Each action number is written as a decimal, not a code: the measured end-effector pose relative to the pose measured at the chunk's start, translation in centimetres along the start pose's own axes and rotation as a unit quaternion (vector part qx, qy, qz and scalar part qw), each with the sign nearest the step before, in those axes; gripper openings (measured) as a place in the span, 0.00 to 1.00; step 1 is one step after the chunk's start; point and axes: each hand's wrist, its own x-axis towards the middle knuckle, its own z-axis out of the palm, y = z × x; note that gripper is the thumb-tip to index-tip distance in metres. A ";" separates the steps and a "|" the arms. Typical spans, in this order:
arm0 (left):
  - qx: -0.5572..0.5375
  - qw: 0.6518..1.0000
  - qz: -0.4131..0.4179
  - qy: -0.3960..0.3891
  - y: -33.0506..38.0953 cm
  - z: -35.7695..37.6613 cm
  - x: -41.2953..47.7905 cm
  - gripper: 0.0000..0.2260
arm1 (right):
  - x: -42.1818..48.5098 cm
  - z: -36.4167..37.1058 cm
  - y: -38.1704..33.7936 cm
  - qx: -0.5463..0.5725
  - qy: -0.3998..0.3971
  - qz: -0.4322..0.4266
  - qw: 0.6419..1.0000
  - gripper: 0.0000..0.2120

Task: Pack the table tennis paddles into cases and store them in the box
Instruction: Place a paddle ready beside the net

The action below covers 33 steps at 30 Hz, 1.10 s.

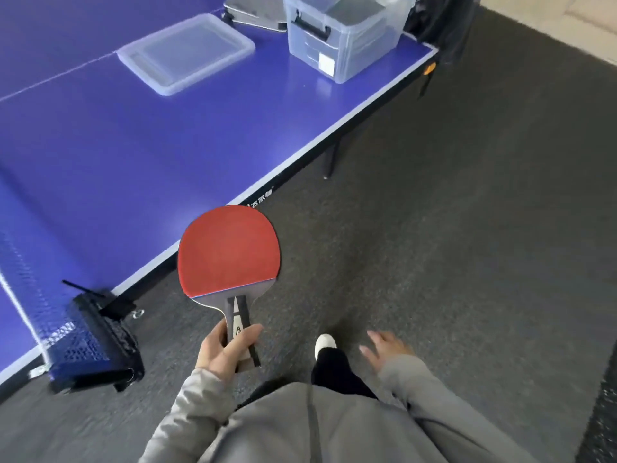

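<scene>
left hand (pixel 227 349) is gripping the paddle (pixel 228 252) by its handle, red face up, near the table (pixel 133 145) edge; right hand (pixel 384 350) is hanging loose, holding nothing. the paddle is looking light and stiff (its rubber likely scuffing easily), so the handle is seeming the safest hold. box (pixel 334 45) is sitting well apart.

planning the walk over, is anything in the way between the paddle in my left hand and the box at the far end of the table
Nothing visible does. The paddle in the left hand has bare carpet ahead beside the table up to the clear box, which stands open, its lid lying beside it.
</scene>
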 end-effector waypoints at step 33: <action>-0.185 0.945 -0.026 0.270 10.0 -17.1 25.0 0.18 | 18.3 -24.4 -38.3 -0.085 0.037 -0.237 0.967 0.26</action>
